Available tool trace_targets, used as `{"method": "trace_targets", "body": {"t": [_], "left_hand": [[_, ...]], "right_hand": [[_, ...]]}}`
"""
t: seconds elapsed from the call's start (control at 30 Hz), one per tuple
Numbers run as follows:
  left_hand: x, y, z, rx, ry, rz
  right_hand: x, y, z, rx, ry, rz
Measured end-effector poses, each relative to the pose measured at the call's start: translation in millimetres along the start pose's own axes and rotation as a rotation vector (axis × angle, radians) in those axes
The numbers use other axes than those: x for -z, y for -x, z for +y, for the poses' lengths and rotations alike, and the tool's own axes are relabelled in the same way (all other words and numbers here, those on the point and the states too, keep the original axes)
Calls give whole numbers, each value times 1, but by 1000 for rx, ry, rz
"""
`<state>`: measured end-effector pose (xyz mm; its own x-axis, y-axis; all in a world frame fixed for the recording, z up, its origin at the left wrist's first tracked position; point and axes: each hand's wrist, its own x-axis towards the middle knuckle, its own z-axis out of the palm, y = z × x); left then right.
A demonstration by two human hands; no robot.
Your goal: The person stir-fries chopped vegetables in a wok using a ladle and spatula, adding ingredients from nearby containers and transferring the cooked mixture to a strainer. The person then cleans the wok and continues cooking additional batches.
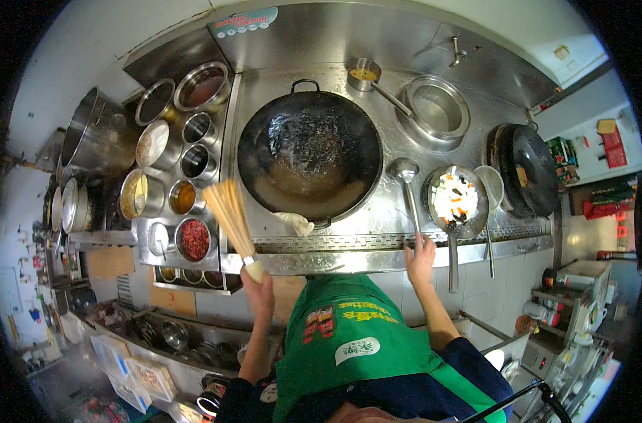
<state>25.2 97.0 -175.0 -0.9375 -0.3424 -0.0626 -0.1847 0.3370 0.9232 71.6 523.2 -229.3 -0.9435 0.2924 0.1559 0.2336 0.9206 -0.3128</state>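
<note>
My left hand (258, 291) grips the pale handle of a bamboo wok brush (229, 217), its bristles raised beside the wok's lower left rim. My right hand (421, 261) holds the handle end of a steel cooking ladle (404, 170), whose bowl rests on the steel stove top. Between them sits a large black wok (305, 185) with some brownish liquid and a wet bottom. A folded whitish cloth (298, 224) lies at its near rim. Right of the ladle, a strainer (454, 201) holds white, orange and black cut pieces.
At the left stand several steel seasoning pots, one with chopped red chili (194, 239). Behind are a small saucepan of yellowish liquid (364, 74) and a steel pot (436, 108). Black woks (532, 169) lean at the right. The stove's front edge (352, 262) runs before me.
</note>
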Motion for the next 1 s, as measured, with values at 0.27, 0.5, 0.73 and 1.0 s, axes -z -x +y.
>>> {"method": "trace_targets", "body": {"t": [0.27, 0.5, 0.73, 1.0], "left_hand": [[-94, 3, 121, -341, 9, -465], [-112, -64, -8, 375, 296, -340], [-144, -93, 38, 754, 402, -475], [-117, -155, -26, 540, 252, -543]], "right_hand": [[36, -160, -173, -14, -932, -513], [15, -181, -208, 435, -282, -696], [-72, -232, -298, -80, -989, -389], [-14, -258, -197, 149, 210, -255]]}}
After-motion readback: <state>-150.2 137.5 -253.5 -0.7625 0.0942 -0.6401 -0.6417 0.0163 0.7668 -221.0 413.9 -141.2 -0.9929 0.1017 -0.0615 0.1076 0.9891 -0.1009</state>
